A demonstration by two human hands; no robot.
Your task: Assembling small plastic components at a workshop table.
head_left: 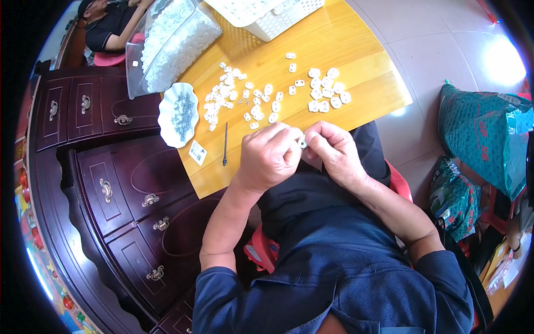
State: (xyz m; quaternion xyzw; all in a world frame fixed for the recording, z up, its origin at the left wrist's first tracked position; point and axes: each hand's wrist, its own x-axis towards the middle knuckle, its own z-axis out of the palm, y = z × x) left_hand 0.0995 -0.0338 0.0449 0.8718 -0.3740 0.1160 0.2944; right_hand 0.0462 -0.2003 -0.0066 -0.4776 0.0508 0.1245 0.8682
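Observation:
Above my lap, at the table's near edge, a small white plastic piece [302, 143] with a dark hole sits between my fingertips. My left hand [268, 157] is curled closed against it. From the other side, my right hand [336, 151] pinches it between thumb and index finger. Most of the piece is hidden by the fingers. Beyond my hands, many small white pieces [221, 94] lie loosely on the table, with a group of larger rounded white pieces [326, 91] to the right. A thin dark screwdriver [225, 146] lies left of my left hand.
A scalloped white dish [191, 127] of small metal parts stands on the wooden table [361, 61]. Behind it are a clear bin [172, 53] of white pieces and a white basket [278, 22]. Dark drawers [133, 195] flank the left; green bags [481, 133] stand right. Another person [114, 28] sits far left.

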